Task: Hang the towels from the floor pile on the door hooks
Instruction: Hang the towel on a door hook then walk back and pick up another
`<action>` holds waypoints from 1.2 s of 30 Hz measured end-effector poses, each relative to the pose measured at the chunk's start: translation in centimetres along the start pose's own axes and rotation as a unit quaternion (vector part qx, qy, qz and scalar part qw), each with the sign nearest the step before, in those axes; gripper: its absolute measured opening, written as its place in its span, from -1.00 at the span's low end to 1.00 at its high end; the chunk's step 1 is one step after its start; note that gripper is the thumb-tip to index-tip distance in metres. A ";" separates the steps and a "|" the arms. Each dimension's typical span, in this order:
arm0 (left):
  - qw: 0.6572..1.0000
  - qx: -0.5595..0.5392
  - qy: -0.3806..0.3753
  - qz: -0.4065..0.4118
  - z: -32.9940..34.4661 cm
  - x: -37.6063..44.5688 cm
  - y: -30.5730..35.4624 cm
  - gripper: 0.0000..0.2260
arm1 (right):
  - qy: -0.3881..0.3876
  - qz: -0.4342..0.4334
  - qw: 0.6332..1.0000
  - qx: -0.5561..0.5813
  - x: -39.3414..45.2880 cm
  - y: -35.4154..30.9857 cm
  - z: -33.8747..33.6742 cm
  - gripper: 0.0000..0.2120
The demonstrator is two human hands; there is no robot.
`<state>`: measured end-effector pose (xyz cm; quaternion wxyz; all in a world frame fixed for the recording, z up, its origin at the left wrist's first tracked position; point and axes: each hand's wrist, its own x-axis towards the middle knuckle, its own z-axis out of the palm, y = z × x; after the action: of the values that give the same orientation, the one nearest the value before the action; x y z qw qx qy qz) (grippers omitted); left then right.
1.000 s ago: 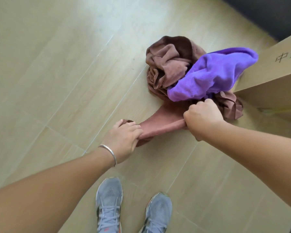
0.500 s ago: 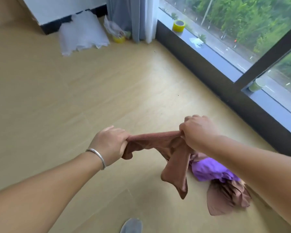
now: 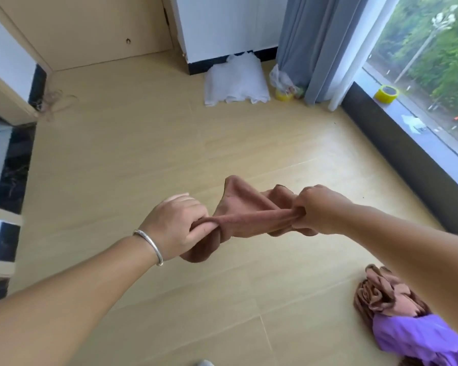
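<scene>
Item: soft brown terry towel [image 3: 249, 220], held in the air above the pale wood-look floor [image 3: 143, 167], stretched along one edge between two hands. Purpose of hold, as judged: a taut top edge opens the cloth and gives a straight span to lay over a hook.

Left hand [image 3: 177, 228]: knuckles up, fingers curled round one bunched end of the towel; a slack fold hangs below it. Plain silver bangle [image 3: 150, 245] on the wrist. Forearm reaches forward from lower left.

Right hand [image 3: 317, 210]: fist clenched on the other end, thumb side toward the left hand, forearm extended from the right edge. Loose cloth bulges up between the hands.

Remaining stock: crumpled brown towel [image 3: 381, 297] and bright purple microfibre towel [image 3: 418, 339], heaped together on the floor at lower right, near the right forearm but apart from it.

Destination: no door hooks can be made out. Light wooden door [image 3: 90, 27] stands at upper left. Hanging not yet done.
</scene>
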<state>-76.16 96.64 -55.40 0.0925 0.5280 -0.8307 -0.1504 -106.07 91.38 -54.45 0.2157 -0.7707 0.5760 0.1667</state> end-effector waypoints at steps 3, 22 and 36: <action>0.999 0.009 -0.037 -0.036 1.8 -1.8 -3.0 -0.79 | -0.008 0.029 1.000 0.008 2.7 -2.6 1.5 -0.91; 0.943 0.062 -0.278 -0.170 26.8 -15.4 -8.7 -0.58 | -0.157 -0.073 0.975 -0.140 7.0 -6.7 28.0 -0.45; 0.925 0.075 -0.322 -0.186 49.3 -16.7 -10.8 -0.34 | -0.163 -0.075 0.963 -0.201 12.1 -5.1 52.0 -0.10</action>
<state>-75.29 114.93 -105.25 -0.2491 0.6012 -0.7118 -0.2643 -98.23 109.97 -104.12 0.1594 -0.8016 0.4281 0.3857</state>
